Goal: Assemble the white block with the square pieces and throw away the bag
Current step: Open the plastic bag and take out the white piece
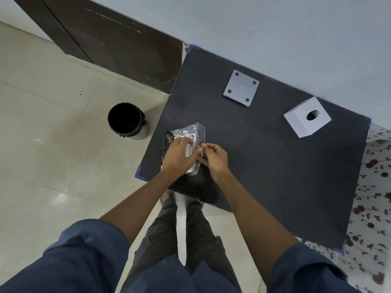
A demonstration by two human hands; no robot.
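Both grips were on the bag (191, 142) at the near-left corner of the counter (264, 166). The left hand (179, 154) lay over the bag's left half with its fingers curled onto the plastic, apparently pinning it down. The right hand (213, 158) had its fingertips pinched on the bag's right edge, right next to the left thumb. Looked like the classic hold-and-tear setup: one hand steadies, the other works the seal. So the step in hand was probably opening it, not yet emptying it.

The bag was clear crinkly plastic with a white label, and something dark sat inside at its left end. Couldn't tell whether those were the square pieces; too small and half hidden under the hand.

The white block (306, 118), a cube with a round hole in its upper face, sat untouched at the far right of the counter. A flat grey square plate (241, 88) with four corner holes lay to its left, well apart from the block and from the bag. Neither was in play.

A black-lined bin (124, 119) stood on the floor just left of the counter, near the bag. Handy spot, guessing that's why the person was working at that corner: the empty bag could drop straight in. Thin plastic might rip suddenly and scatter the contents.
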